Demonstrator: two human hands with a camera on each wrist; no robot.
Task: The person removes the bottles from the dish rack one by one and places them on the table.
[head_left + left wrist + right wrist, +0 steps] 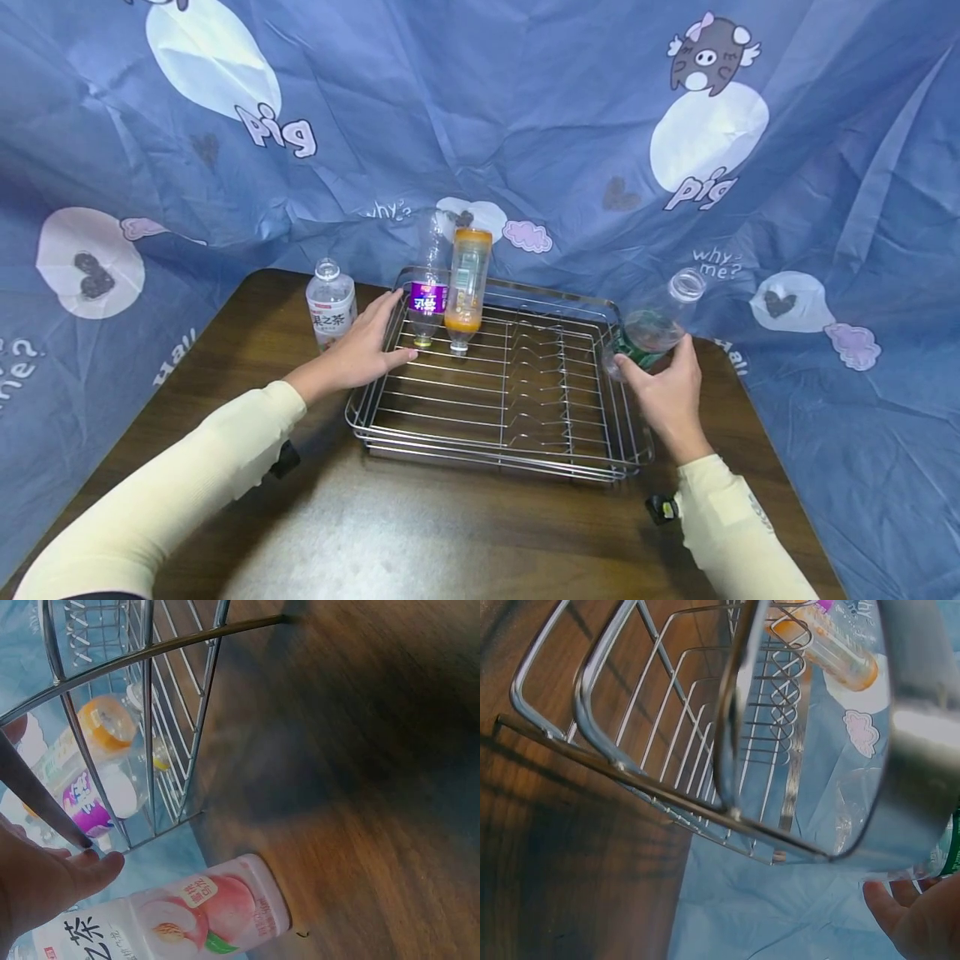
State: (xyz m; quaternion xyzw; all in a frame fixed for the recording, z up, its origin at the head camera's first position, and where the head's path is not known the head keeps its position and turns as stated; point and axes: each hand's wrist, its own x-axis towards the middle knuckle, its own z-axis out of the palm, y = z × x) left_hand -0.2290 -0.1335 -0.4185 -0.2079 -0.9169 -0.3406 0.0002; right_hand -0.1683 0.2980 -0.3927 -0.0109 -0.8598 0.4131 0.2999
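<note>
My right hand grips a clear plastic bottle with a green label, its open neck up and tilted to the right. The bottle is at the right rim of a wire dish rack. At the rack's left rim rests my left hand, fingers and thumb spread. Inside the rack's back left stand two upside-down bottles: a clear bottle with a purple label and a bottle with orange bands. The left wrist view shows their necks low among the wires.
A peach tea bottle stands upright on the table, left of the rack and behind my left hand. Brown wooden table surrounds the rack. Blue printed cloth hangs behind and at both sides.
</note>
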